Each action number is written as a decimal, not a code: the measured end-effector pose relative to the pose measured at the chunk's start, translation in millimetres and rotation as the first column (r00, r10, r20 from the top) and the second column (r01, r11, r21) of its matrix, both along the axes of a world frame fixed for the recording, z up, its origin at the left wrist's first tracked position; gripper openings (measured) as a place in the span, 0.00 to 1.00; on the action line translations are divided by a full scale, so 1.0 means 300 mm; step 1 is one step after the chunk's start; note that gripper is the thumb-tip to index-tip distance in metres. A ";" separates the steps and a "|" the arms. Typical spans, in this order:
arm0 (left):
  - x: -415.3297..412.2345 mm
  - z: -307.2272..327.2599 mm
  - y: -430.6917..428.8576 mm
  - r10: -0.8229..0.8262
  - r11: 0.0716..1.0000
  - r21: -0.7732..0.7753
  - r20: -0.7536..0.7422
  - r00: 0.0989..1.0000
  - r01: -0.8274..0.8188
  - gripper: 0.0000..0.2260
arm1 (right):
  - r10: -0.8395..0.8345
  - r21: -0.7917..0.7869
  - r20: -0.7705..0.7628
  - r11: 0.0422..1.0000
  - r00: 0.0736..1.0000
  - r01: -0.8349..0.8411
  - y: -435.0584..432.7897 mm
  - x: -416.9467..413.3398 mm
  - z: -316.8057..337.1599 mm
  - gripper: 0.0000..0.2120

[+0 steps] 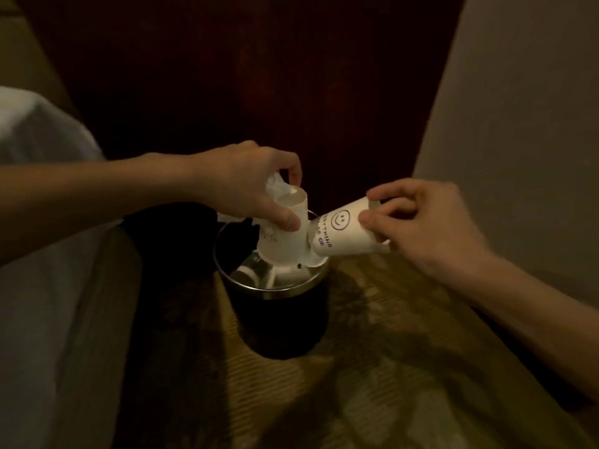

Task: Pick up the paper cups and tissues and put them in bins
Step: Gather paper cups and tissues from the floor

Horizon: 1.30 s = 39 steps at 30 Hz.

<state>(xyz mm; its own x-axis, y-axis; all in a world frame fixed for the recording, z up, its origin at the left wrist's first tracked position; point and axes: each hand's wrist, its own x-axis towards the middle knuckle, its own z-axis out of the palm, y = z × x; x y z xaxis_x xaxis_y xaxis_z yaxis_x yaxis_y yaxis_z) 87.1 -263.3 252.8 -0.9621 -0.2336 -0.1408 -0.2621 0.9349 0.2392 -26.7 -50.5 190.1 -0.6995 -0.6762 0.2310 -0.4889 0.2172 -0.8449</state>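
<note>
A dark round bin [278, 319] with a metal rim stands on the patterned carpet. My left hand [252, 186] grips a white paper cup [285, 241], held upside down over the bin's mouth, together with a crumpled tissue [275, 186] bunched at the cup's base. My right hand [418, 222] pinches a second white cup [343, 234] printed with a smiley face and lettering, tilted mouth-down towards the bin's right rim. The two cups touch above the opening. Pale things, cups by the look of them [246, 275], lie inside the bin.
A dark wooden panel [259, 76] rises behind the bin. White bedding [42, 254] runs along the left, and a pale wall [518, 124] stands on the right. Striped carpet [372, 367] spreads in front and to the right of the bin.
</note>
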 end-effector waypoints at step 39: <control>-0.339 0.049 1.070 -0.817 0.562 -0.139 -0.246 0.521 0.816 0.19 | -0.367 0.447 -0.136 0.806 0.920 0.388 1.184 0.279 0.030 0.13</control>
<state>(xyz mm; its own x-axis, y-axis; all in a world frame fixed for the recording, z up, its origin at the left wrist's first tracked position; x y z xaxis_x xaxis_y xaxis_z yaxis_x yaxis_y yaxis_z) -14.5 57.7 267.5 -0.7274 0.6730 0.1339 0.6860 0.7088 0.1645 57.1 304.7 199.1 -0.9183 -0.3958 -0.0027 -0.3200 0.7465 -0.5835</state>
